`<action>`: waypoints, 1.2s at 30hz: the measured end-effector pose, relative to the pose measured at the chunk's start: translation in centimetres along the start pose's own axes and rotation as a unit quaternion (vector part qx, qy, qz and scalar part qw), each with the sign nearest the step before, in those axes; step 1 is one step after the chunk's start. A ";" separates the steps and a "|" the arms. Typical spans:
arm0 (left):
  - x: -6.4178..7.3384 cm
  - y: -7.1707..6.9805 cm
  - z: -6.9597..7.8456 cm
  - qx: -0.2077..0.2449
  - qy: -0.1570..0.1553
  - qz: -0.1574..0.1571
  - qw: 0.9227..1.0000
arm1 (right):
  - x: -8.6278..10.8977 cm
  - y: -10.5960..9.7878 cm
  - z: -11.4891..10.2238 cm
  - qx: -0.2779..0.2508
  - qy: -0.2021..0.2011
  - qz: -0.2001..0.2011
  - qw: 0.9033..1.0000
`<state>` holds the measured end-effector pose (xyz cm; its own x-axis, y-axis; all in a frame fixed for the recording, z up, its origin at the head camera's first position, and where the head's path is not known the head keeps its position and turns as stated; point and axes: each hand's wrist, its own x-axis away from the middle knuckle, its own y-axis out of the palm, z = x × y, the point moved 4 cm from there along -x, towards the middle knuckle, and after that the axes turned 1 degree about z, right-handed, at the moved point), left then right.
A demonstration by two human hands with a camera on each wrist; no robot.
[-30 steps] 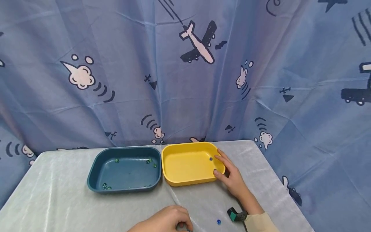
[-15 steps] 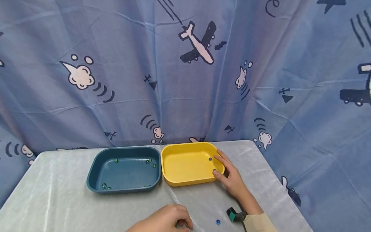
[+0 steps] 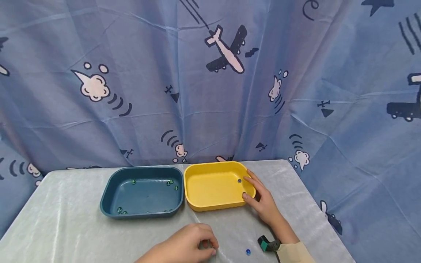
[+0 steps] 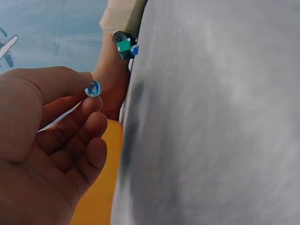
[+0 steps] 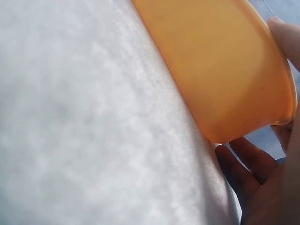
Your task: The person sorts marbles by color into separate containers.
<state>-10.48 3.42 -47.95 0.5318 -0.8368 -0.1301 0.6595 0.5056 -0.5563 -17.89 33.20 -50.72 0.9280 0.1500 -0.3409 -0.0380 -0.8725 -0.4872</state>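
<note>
My left hand (image 3: 189,244), low in the head view, pinches a clear glass marble (image 4: 93,88) with a blue swirl between thumb and forefinger. The other fingers curl loosely below it. My right hand (image 3: 263,202) holds the right end of a yellow tray (image 3: 210,209), its thumb at the rim and fingers around the end wall, as the right wrist view shows. One blue marble (image 3: 239,180) lies inside the yellow tray near those fingers. Another blue marble (image 3: 248,252) lies on the cloth between the two hands.
A dark teal tray (image 3: 141,217) stands left of the yellow one, with several green marbles (image 3: 119,209) in it. A pale velvety cloth (image 3: 72,233) covers the table. Behind hangs a blue curtain (image 3: 148,73) with plane prints. My right wrist wears a black-and-green band (image 3: 268,244).
My left hand has moved slightly up in the head view, and the marble shows at its fingertips. My right hand and both trays stay where they were.
</note>
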 end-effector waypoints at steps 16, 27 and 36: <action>-1.5 -3.3 2.0 -0.024 0.044 0.095 0.994 | 0.1 0.1 0.2 0.013 0.004 0.002 1.000; -3.4 -5.4 2.3 -0.010 0.023 0.143 0.989 | -0.2 0.0 0.2 0.014 -0.002 0.003 1.000; -3.9 -7.2 1.5 -0.033 0.035 0.206 0.977 | 0.0 0.1 0.2 0.012 0.001 0.003 1.000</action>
<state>-16.52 3.33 -42.19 0.7054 -0.5790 -0.4089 0.3611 0.7900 -0.4956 -17.99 33.23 -50.88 0.9282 0.1447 -0.3427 -0.0519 -0.8619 -0.5044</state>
